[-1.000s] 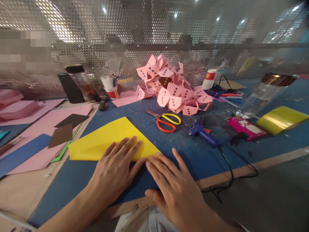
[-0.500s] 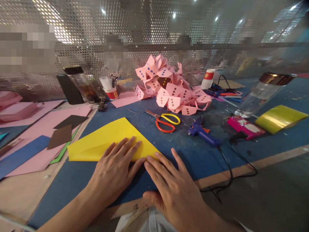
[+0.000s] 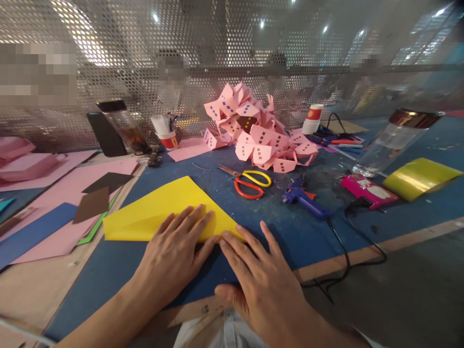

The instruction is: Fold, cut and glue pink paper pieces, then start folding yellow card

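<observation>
A folded yellow sheet of paper (image 3: 155,205) lies on the blue tabletop, its long straight edge toward me. My left hand (image 3: 179,244) rests flat on it with the fingers spread, pressing near the lower middle. At the sheet's right corner, my right hand (image 3: 257,266) touches the edge with its fingertips, fingers stretched out and thumb apart. Beyond the sheet are scissors (image 3: 250,182) with one red and one yellow handle loop. A blue glue gun (image 3: 306,199) lies to their right.
A pink paper heap (image 3: 257,130) stands at the back. Pink, blue and brown sheets (image 3: 47,227) lie left. At right are a pink device (image 3: 369,190), a glass bottle (image 3: 389,142) and a yellow-green roll (image 3: 422,178). A black cable (image 3: 339,241) hangs over the front edge.
My right hand's fingers have shifted very slightly to the right along the paper's edge. My left hand stays in place on the sheet.
</observation>
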{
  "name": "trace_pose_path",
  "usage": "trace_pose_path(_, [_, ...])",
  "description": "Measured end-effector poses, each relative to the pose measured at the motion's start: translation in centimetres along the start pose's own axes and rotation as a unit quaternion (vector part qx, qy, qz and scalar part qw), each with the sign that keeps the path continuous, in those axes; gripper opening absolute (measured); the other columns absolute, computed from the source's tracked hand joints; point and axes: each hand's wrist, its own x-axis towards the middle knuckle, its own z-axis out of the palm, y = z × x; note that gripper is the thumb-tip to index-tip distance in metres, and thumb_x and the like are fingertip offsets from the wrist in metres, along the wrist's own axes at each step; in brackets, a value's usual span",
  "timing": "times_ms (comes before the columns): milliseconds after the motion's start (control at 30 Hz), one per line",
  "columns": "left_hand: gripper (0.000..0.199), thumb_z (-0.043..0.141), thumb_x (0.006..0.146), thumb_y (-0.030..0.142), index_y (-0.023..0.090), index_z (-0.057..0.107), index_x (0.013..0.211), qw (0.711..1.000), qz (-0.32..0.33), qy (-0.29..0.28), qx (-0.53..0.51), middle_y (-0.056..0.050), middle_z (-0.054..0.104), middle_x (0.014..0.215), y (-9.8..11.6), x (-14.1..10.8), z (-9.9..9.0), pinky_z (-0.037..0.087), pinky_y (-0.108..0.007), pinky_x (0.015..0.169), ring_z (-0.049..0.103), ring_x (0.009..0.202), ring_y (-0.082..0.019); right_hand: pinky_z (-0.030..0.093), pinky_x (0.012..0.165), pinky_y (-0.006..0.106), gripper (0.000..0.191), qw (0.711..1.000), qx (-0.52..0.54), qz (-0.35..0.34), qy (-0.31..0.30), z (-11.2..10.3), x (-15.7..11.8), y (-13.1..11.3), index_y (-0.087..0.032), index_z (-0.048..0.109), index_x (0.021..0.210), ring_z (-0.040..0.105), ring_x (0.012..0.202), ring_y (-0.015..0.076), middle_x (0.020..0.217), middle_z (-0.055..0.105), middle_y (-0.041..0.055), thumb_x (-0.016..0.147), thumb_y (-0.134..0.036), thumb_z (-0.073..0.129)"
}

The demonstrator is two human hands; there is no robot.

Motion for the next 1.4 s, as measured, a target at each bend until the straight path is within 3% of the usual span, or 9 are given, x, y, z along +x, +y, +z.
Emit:
trace_pose_path(333, [0.053, 0.042, 0.098, 0.05, 0.019, 0.052, 0.14, 1.0, 0.003, 0.006, -0.003, -0.012, 0.053, 0.147, 0.1, 0.1, -0.1, 0.039, -0.055, 0.111, 0.048, 0.135, -0.034, 0.015, 0.121, 0.061, 0.059, 1.0, 0.009, 0.008, -0.013, 0.0, 0.1, -0.1, -0.021, 0.034, 0.152, 0.03, 0.145, 0.0289, 0.157, 0.038, 0.0022, 0.101, -0.048, 0.044])
trace_pose_path(700, [0.053, 0.048, 0.095, 0.052, 0.017, 0.056, 0.135, 1.0, -0.006, 0.027, 0.009, -0.015, 0.058, 0.141, 0.4, 0.3, -0.3, 0.043, -0.052, 0.107, 0.053, 0.13, -0.034, 0.015, 0.121, 0.06, 0.054, 0.998, 0.045, 0.038, 0.016, 0.3, 0.5, -0.5, -0.021, 0.046, 0.144, 0.038, 0.139, 0.0273, 0.147, 0.052, 0.0032, 0.1, -0.052, 0.044])
trace_pose_path(1400, [0.053, 0.05, 0.094, 0.051, 0.018, 0.056, 0.135, 0.999, -0.005, 0.039, 0.007, -0.014, 0.059, 0.139, 0.2, 0.2, -0.3, 0.045, -0.053, 0.106, 0.054, 0.128, -0.034, 0.015, 0.122, 0.057, 0.032, 0.997, 0.049, 0.065, 0.014, -0.9, 0.2, 0.6, -0.029, 0.057, 0.132, 0.046, 0.131, 0.0219, 0.14, 0.058, -0.0045, 0.103, -0.032, 0.043])
